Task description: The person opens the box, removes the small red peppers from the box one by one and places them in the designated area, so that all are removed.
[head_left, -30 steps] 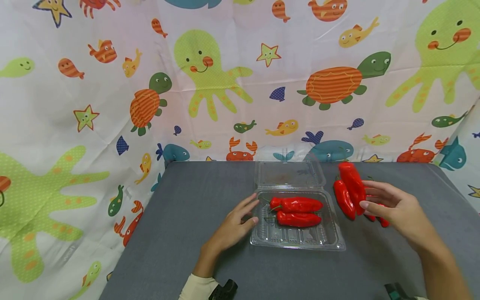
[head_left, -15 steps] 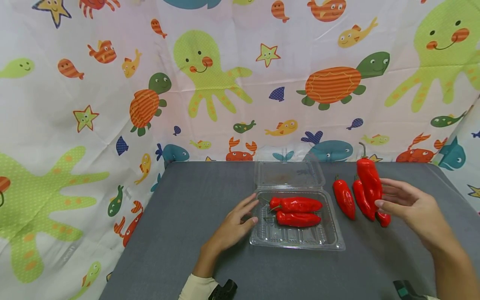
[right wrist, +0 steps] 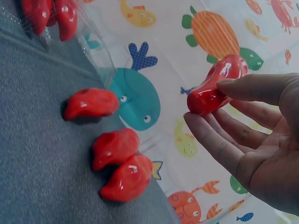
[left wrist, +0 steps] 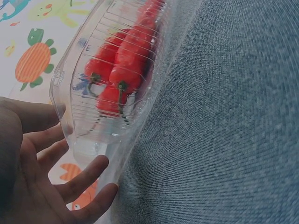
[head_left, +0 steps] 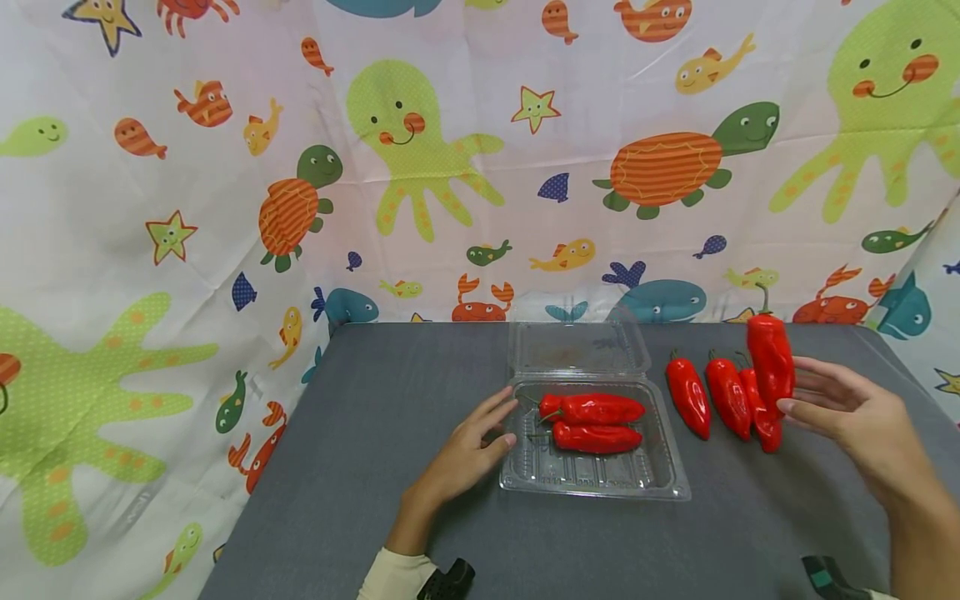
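Note:
My right hand pinches a long red pepper between thumb and fingers. The pepper is upright with its green stem on top; in the right wrist view this held pepper is above the table. Below and left of it lie three loose red peppers: one apart, one in the middle, and one partly overlapped by the held pepper. A clear plastic clamshell box stands with its lid up. Two red peppers lie sideways inside. My left hand rests its relaxed fingers at the box's left rim.
The grey tabletop ends at the back against a hanging cloth printed with sea animals. The box's transparent lid leans back near that far edge.
My right hand has carried the pepper rightward, from over the leftmost loose pepper to over the rightmost, and the pepper now stands more upright. The left hand and box have stayed put.

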`<state>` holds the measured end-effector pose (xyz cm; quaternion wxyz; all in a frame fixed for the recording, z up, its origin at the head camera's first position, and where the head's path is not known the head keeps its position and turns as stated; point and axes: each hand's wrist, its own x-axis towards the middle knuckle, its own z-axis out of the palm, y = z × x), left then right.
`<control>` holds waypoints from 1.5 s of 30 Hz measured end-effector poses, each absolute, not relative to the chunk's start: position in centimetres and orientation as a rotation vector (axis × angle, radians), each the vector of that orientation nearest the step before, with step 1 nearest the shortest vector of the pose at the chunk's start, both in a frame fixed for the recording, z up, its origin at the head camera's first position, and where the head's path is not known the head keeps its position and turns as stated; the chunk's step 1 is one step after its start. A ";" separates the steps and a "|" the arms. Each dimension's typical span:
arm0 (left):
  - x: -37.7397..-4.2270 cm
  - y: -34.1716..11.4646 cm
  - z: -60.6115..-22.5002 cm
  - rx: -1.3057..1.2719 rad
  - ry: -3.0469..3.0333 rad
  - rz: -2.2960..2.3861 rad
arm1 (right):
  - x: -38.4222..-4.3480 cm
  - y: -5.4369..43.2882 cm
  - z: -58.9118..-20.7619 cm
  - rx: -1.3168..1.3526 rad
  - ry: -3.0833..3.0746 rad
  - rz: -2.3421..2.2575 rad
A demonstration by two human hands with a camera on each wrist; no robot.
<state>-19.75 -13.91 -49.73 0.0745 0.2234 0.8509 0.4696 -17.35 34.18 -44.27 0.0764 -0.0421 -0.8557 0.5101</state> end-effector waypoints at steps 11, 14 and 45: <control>-19.8 -13.9 -49.8 0.668 2.558 1.408 | -17.6 36.0 -45.6 -0.217 -2.503 1.562; -19.8 -13.9 -49.8 0.665 2.558 1.406 | -17.7 36.5 -45.9 -0.245 -2.479 1.599; -19.7 -13.9 -49.7 0.677 2.577 1.405 | -18.8 40.0 -49.2 -0.704 -2.651 1.483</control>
